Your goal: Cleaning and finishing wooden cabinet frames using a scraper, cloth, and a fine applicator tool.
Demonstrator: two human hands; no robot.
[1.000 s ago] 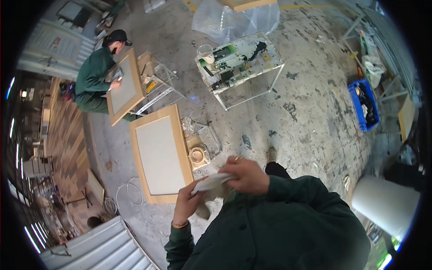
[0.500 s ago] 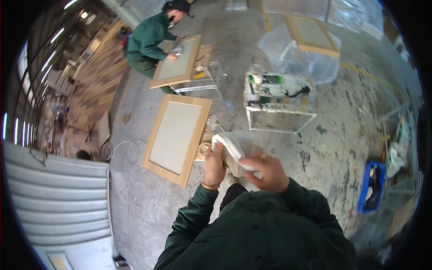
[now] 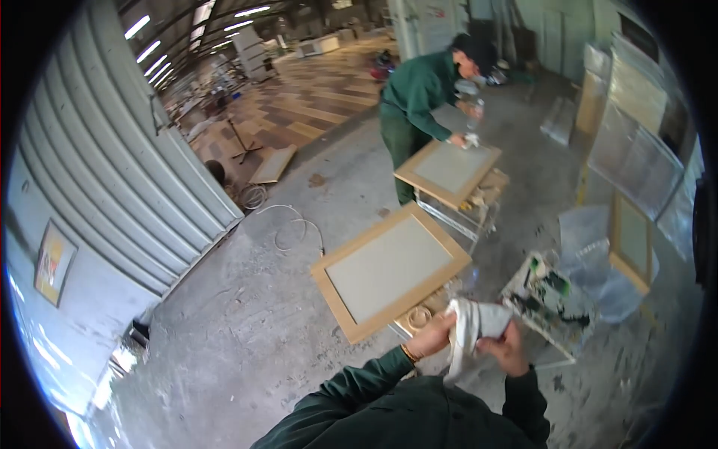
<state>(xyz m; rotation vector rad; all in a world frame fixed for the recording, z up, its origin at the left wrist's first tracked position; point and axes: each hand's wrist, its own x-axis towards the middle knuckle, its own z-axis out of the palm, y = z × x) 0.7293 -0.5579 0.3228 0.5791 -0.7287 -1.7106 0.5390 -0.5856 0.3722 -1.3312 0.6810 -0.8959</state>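
White cloth [image 3: 470,323] hangs bunched between both hands in front of the person's chest, its long axis running roughly up and down, above the concrete floor [image 3: 247,337]. Left hand [image 3: 432,337] pinches its left edge; right hand [image 3: 507,349] closes around its right side, near the framed panel [image 3: 389,269].

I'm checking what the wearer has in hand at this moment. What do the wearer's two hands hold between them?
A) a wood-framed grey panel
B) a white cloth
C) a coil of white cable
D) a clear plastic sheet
B: the left hand and the right hand both grip a crumpled white cloth in front of the chest, while the wood-framed grey panel lies apart on its stand.
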